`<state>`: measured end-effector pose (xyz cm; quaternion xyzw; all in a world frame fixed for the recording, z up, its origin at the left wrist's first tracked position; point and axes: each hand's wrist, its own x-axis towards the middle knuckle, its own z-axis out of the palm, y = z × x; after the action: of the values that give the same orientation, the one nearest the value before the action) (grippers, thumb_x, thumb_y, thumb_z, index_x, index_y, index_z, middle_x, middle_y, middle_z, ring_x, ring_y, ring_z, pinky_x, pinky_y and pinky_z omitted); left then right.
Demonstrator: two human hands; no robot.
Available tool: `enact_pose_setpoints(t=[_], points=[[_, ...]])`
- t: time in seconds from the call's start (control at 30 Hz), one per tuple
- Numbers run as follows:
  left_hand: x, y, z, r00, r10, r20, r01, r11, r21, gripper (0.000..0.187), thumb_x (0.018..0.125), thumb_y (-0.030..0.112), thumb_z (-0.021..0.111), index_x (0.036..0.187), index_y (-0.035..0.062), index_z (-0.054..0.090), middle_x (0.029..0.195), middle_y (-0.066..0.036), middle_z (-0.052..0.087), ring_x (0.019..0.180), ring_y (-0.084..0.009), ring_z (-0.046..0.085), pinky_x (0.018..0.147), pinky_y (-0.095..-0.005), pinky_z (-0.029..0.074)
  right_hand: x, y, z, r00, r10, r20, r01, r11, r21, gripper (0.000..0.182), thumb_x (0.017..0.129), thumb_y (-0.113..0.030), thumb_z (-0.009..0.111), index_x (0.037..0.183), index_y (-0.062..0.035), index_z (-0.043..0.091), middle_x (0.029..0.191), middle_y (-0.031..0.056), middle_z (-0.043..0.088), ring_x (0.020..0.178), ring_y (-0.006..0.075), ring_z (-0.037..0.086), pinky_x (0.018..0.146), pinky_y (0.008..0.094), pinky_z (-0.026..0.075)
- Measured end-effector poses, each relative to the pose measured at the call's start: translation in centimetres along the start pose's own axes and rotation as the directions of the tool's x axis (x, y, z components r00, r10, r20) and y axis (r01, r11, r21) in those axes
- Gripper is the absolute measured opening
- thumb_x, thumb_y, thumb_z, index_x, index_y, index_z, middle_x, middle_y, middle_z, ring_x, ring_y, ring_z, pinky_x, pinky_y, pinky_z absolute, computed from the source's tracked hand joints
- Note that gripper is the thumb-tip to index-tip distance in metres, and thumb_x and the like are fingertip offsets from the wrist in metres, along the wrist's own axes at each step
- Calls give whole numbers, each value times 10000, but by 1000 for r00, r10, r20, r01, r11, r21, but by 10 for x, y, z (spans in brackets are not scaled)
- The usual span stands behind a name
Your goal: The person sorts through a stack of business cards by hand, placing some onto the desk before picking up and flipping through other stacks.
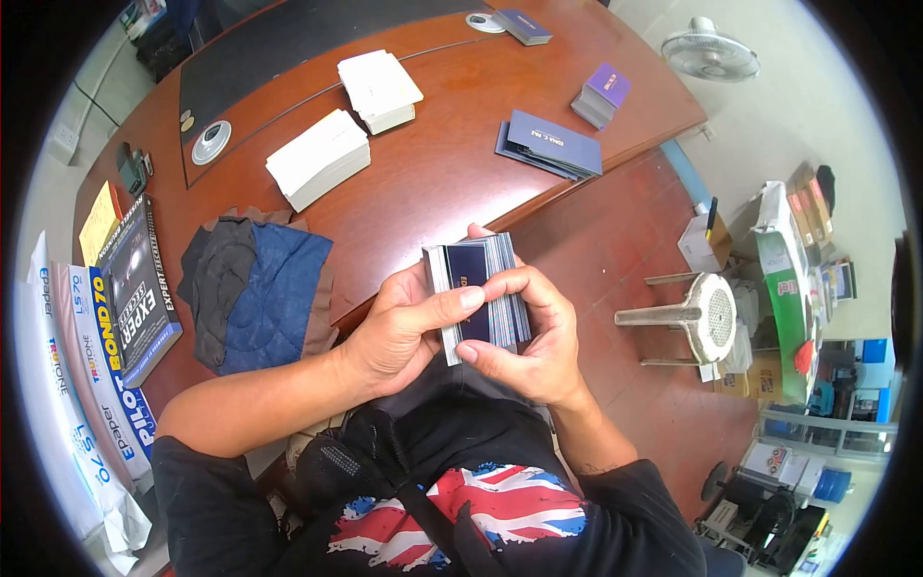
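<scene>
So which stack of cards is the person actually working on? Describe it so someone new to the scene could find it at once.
Start at the reddish-brown wooden desk and come to its near edge, just above the person's lap. There the left hand and right hand together grip a stack of dark blue cards. Unlike the white stacks and the blue piles lying on the desk, it is held off the surface.

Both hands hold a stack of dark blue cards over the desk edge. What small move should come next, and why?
Probably the left hand thumb slides the front card off the stack of cards, while the right hand steadies it. The thumb already lies across that card's face, the stack's edges look uneven, and sorted piles, blue cards and white cards, lie on the desk.
</scene>
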<state>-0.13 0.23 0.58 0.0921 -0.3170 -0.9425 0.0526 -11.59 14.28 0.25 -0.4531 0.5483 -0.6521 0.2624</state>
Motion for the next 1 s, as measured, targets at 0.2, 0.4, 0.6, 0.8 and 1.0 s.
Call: enact_pose_setpoints(t=[0.2, 0.4, 0.6, 0.8, 1.0], points=[[0, 1, 2, 1000, 15, -1, -15, 1000, -10, 516, 942, 162, 695, 1380, 2, 476, 1291, -104, 607, 1192, -191, 605, 1044, -360, 492, 0, 0, 1, 1000, 8, -3, -8, 999, 37, 449, 716, -20, 853, 1089, -45, 602, 1468, 308, 464, 1414, 310, 420, 1110, 393, 349], [1, 0, 1, 1000, 9, 1, -9, 1000, -12, 514, 940, 155, 692, 1379, -1, 475, 1290, -107, 605, 1197, -194, 600, 1053, -360, 485, 0, -1, 0, 1000, 4, 3, -4, 999, 52, 424, 725, 7, 823, 1080, -42, 598, 1470, 314, 460, 1412, 308, 423, 1118, 396, 340], [-1, 2, 2, 1000, 1, -11, -2, 1000, -24, 500, 939, 148, 694, 1374, 13, 488, 1256, -79, 615, 1180, -170, 593, 1050, -347, 465, -2, 0, 0, 999, 18, -31, -13, 990, 144, 324, 769, 50, 693, 1077, -33, 634, 1499, 297, 447, 1441, 320, 397, 1138, 399, 318], [-1, -2, -3, 1000, -1, -29, 0, 999, -41, 477, 938, 146, 703, 1356, 26, 506, 1228, -55, 621, 1153, -148, 592, 1020, -322, 465, -1, 0, -2, 1000, 16, 3, -17, 998, 69, 250, 809, 26, 695, 1057, -8, 692, 1470, 300, 479, 1447, 350, 396, 1146, 423, 309], [0, -2, 0, 1000, 15, -23, -15, 1000, -18, 449, 940, 156, 699, 1329, 24, 519, 1220, -68, 632, 1157, -179, 613, 1038, -363, 487, 2, 1, -2, 996, -71, 49, 73, 996, -49, 384, 769, -86, 851, 1099, -10, 670, 1475, 320, 461, 1399, 339, 445, 1125, 407, 338]])
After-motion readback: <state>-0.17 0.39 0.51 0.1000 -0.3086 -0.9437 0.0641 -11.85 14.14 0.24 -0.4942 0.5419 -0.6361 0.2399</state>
